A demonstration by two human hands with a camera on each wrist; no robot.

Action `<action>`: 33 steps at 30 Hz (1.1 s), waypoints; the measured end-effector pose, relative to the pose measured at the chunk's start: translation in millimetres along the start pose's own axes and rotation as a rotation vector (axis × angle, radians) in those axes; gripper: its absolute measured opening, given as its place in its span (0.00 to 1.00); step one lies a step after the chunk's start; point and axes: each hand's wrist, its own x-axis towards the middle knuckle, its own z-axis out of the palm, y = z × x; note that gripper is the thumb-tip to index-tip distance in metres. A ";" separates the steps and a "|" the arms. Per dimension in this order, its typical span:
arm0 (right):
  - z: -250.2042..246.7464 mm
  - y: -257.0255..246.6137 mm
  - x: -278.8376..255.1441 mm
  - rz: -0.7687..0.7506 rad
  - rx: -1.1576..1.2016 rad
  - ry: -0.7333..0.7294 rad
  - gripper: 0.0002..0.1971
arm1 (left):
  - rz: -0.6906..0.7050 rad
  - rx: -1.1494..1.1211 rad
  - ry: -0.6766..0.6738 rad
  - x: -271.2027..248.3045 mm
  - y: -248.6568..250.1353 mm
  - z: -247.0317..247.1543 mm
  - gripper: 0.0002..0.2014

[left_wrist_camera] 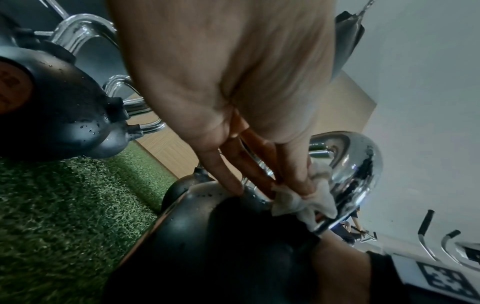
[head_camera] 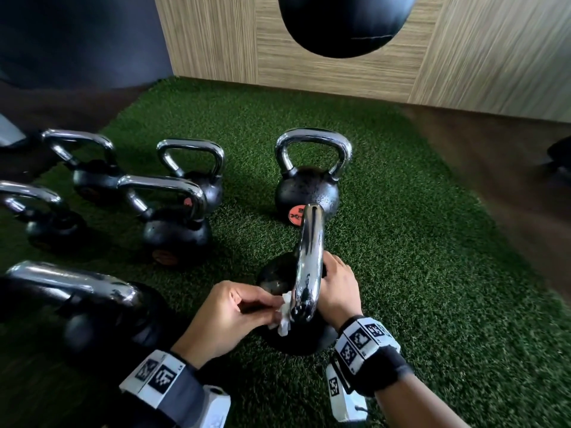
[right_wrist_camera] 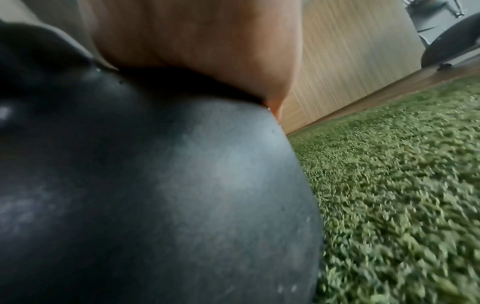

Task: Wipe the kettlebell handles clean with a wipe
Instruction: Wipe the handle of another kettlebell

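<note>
So the person's left hand (head_camera: 234, 310) has its fingers curled round a crumpled white wipe (head_camera: 285, 316), pinching it against the near leg of the shiny chrome handle (head_camera: 309, 261) on a black round kettlebell (head_camera: 278, 279) sitting on the green fake-grass mat (head_camera: 432, 273). Right across the handle from that pinch, the right hand (head_camera: 338, 291) rests on the black ball; how its fingers lie is hidden, can't tell. Counting seven kettlebells total: the one being wiped, one black kettlebell with an orange label (head_camera: 306, 193) just beyond the grip, and five more off to the left of the wiping hand. One black punching bag (head_camera: 346, 23) hangs overhead.
</note>
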 end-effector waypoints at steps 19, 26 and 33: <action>-96.5 -85.4 -59.4 -0.588 0.291 0.092 0.19 | 0.064 -0.494 0.152 17.4 70.4 -14.2 0.16; -89.8 -78.0 -53.2 -0.485 0.502 0.072 0.11 | 0.051 -0.456 0.010 14.6 63.8 -25.3 0.32; -106.1 -42.3 -35.0 -0.278 0.797 0.134 0.12 | 0.000 0.388 -0.177 13.1 9.3 -16.1 0.72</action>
